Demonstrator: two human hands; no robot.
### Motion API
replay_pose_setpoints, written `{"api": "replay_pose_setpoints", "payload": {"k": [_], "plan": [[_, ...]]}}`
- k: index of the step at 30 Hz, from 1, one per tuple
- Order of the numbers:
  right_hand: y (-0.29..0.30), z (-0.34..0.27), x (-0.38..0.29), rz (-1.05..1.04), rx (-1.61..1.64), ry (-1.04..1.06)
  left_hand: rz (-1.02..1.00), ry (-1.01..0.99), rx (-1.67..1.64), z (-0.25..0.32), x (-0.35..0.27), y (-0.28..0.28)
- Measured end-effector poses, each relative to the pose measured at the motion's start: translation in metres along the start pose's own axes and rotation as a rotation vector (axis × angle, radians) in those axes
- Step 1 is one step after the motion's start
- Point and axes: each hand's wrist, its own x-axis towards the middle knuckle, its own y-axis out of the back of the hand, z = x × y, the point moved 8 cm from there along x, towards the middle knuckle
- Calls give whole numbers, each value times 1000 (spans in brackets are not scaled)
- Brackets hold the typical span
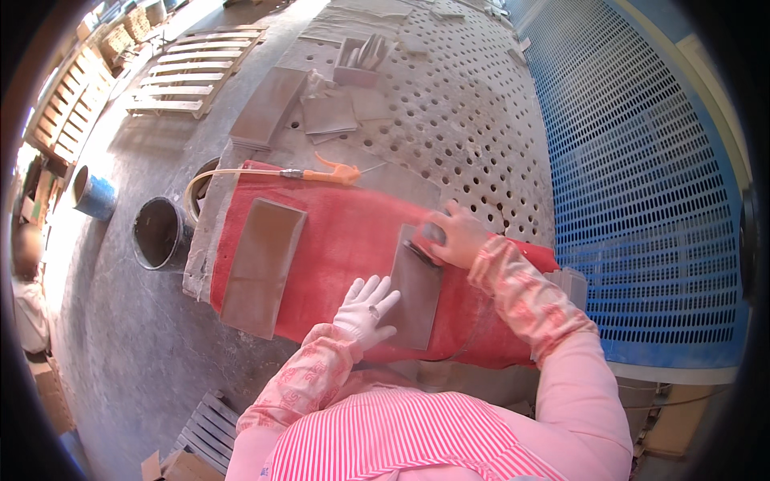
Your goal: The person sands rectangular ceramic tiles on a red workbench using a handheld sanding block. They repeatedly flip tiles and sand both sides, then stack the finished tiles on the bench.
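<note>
My left hand (366,311), in a white glove, lies with fingers spread at the left edge of a grey-brown rectangular panel (415,300). My right hand (458,235) grips a small red and dark hand-held tool (428,243), perhaps a sander, over the upper part of that panel. Both panel and tool are on a red cloth (343,240). A second brownish panel (264,264) lies on the cloth's left side. Beyond it, an orange air blow gun (334,171) with a pale hose rests along the cloth's far edge.
Past the cloth, a perforated worktop (445,120) bears stacked panels (271,105) and a box of pieces (355,75). A blue slotted grille (649,198) rises at the right. Buckets (157,234) and a wooden pallet (186,72) stand on the floor at the left.
</note>
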Motion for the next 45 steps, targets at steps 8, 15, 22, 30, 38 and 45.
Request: {"api": "replay_pose_setpoints", "payload": {"k": [8,15,22,30,38,45], "plan": [[10,14,5,92,-21,-360,4,-15,0,-3,0,-3],[0,-21,25,121,-19,-381,26,-24,-1,-3,0,-4],[8,27,-11,159,131,-628,46,-56,23,-2,-1,-4],[-38,-32,-97,144,6,-469,54,-64,44,6,-1,-1],[7,2,40,231,48,-413,42,-44,41,5,2,0],[-25,-33,-83,198,37,-362,43,-43,26,7,2,3]]}}
